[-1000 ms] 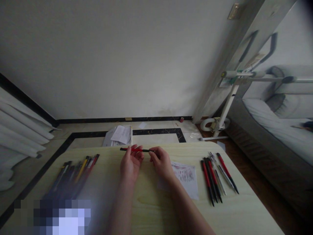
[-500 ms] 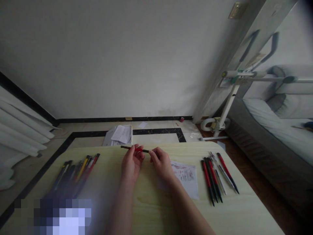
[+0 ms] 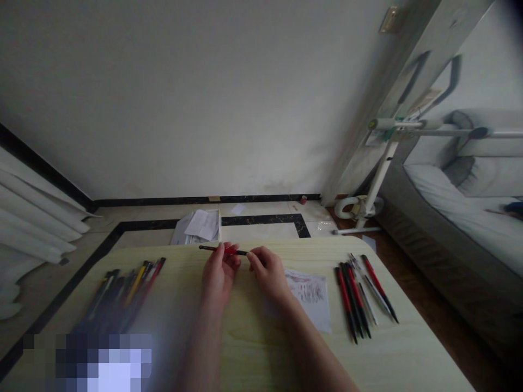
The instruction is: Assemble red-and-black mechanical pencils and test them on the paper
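A slim red and black pen [image 3: 231, 251] lies level between my two hands, above the far part of the wooden table. My left hand [image 3: 217, 272] pinches its middle between thumb and fingers, and the black left end sticks out past the thumb. At the other end, the fingertips of my right hand [image 3: 267, 269] are closed on the black tip. Under my right wrist rests a white sheet of paper [image 3: 312, 302] with dark and reddish scribbles.
Several red-black and silver pens [image 3: 355, 299] lie on the table's right side. Another group of pens [image 3: 131, 286] lies at the left, partly blurred by glare. Beyond the far table edge stands a box of papers [image 3: 202, 226]. A white exercise frame [image 3: 378, 177] and a sofa [image 3: 441, 218] are at right.
The view has shifted very slightly. Both hands keep their hold on the pen, which stays almost in the same place.
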The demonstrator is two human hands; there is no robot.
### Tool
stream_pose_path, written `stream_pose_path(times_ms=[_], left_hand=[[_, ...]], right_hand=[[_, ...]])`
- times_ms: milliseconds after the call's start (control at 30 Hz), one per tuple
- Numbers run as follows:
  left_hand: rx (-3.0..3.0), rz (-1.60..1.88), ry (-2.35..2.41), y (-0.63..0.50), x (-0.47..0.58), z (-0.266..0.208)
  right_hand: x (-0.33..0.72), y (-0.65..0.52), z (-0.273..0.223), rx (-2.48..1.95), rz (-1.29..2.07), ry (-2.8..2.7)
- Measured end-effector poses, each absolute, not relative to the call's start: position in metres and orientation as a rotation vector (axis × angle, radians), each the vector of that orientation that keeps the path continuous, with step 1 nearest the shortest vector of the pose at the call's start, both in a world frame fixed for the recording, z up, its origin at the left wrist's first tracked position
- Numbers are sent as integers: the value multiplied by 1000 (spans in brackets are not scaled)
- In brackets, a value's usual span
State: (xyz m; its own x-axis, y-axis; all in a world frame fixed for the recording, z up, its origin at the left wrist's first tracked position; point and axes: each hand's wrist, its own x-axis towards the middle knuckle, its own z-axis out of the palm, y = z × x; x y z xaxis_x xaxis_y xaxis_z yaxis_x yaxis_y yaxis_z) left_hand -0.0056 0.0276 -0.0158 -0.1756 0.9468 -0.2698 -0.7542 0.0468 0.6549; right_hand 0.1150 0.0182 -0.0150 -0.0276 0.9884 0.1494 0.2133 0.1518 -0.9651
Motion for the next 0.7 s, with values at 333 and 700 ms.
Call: stream_pose_path(times_ms=[333, 700], left_hand=[[321, 1576, 839, 28, -4, -13], [352, 1564, 834, 26, -4, -12]], right_hand=[[115, 19, -17, -1281, 980, -1476], [116, 17, -15, -1259, 943, -1509]])
